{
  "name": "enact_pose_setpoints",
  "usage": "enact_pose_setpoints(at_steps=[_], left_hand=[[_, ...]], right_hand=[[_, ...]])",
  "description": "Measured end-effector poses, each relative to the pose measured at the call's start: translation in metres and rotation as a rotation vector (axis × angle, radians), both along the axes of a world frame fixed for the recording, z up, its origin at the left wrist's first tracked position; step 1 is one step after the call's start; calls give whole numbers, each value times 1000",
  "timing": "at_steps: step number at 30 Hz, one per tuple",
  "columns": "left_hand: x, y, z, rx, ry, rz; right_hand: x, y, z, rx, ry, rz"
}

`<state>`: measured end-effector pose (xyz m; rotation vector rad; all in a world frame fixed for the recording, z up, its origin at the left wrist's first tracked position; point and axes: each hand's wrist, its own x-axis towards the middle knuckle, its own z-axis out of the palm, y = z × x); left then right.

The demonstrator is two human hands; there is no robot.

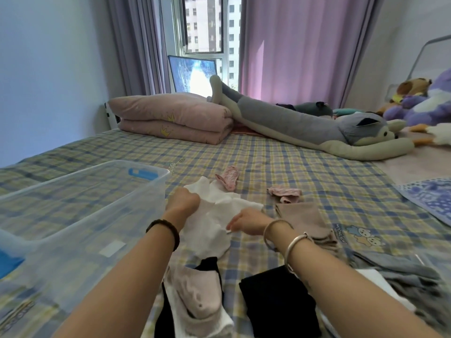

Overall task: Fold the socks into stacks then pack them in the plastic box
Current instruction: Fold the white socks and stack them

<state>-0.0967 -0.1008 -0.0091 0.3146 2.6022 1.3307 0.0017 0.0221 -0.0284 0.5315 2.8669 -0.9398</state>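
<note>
White socks (pixel 214 215) lie on the plaid bed in front of me. My left hand (pixel 183 201) grips their far left end, and my right hand (pixel 246 223) pinches the right edge near the middle. A clear plastic box (pixel 80 191) stands open to the left, close to my left forearm. Below my arms lies a loose pile of pink, white and black socks (pixel 195 301), with a black sock (pixel 278 301) beside it. Beige socks (pixel 302 218) lie flat to the right, and grey socks (pixel 400 274) further right.
Two small pink patterned socks (pixel 229 178) (pixel 284 193) lie beyond the white ones. A folded pink quilt (pixel 175 118), a long grey plush dog (pixel 317 128) and other plush toys (pixel 419 103) fill the far end of the bed. A blue patterned cloth (pixel 429 198) lies at right.
</note>
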Motion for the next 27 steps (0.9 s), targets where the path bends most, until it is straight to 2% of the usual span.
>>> enact_pose_setpoints(at_steps=[3,6,9,12,15,18,21,25,27], left_hand=[[-9,-3,-9,-29,47,43],[-15,-6,-16,14,34,63],[-19,-9,-19,105,2,105],[-12,-7,-12,278,-107,79],[4,-4,2,362,-218,-18],[26,-2,19,406,-283,-157],[47,-1,42,455,-270,-259],[75,-6,70,506,-229,-301],[86,-12,81,456,-213,-326]], right_hand=[[-13,-6,-27,252,-124,101],[-20,-5,-38,280,-114,52],[-21,2,-28,91,180,-170],[-19,10,1,-282,516,-459],[-10,9,34,-493,707,-522],[2,1,58,-579,797,-471],[16,-9,75,-566,808,-414],[37,-17,94,-525,808,-405],[50,-20,107,-588,836,-412]])
